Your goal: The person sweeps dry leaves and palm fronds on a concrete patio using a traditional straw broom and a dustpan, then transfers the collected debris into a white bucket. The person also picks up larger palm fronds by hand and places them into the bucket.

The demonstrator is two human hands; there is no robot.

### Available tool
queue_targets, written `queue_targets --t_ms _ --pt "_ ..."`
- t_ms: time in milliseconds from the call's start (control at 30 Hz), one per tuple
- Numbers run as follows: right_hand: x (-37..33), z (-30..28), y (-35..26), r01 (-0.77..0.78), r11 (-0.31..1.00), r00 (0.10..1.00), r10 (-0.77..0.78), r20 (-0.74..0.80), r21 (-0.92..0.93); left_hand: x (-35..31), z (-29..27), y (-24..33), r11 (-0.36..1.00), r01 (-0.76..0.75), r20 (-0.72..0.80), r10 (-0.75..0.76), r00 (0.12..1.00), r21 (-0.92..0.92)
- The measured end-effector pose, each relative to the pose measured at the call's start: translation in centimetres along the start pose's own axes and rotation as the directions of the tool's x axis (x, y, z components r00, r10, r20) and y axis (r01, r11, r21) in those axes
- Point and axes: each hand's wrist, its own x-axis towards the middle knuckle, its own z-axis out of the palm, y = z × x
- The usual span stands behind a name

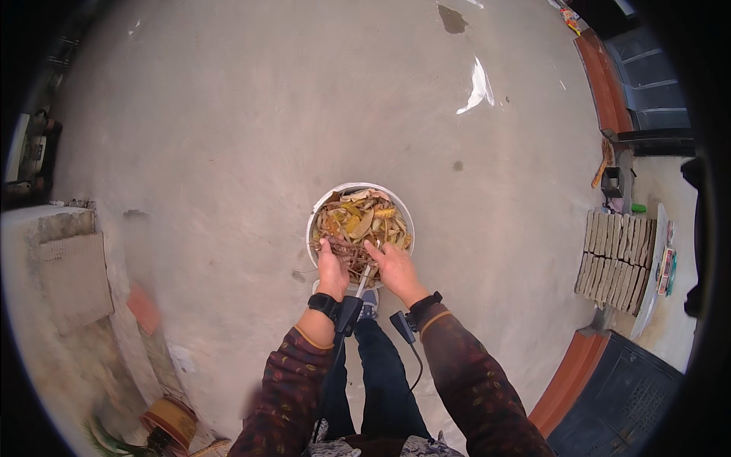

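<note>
Below me a round white bucket (411, 221) is heaped with yellow and brown scraps (358, 217) that look like peels and dry leaves. A reddish-brown stringy clump (349, 253) lies at the near side of the heap. My left hand (333, 272) grips its left part, thumb pointing up. My right hand (397, 270) is at the clump's right side with its fingers bent; what it holds is partly hidden. Between the hands a thin pale strip (365, 280) slants over the bucket's near rim; its kind is unclear. Dark bands circle both wrists.
A stack of grey slabs (615, 263) stands at the right, beside a dark door panel (617, 400) with a reddish edge. To the left are a low concrete block (53, 266), a red brick (143, 308) and a brown plant pot (171, 423). A shiny wet patch (478, 87) marks the floor ahead.
</note>
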Motion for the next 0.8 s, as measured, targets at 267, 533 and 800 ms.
queue_targets --t_ms 267,533,800 --pt "5.0 7.2 5.3 0.01 0.99 1.0 -0.014 -0.028 -0.143 2.1 -4.5 -0.7 -0.364 -0.473 0.59 0.362 0.722 0.802" --pt "5.8 11.4 5.5 -0.103 0.95 0.938 0.191 0.289 -0.294 6.0 -8.0 -2.4 -0.727 -0.462 0.514 -0.174 0.84 0.508" --pt "8.6 12.1 7.2 -0.107 0.981 0.859 0.173 0.483 -0.16 10.0 -7.2 -4.8 -0.765 -0.268 0.254 -0.141 0.957 0.586"
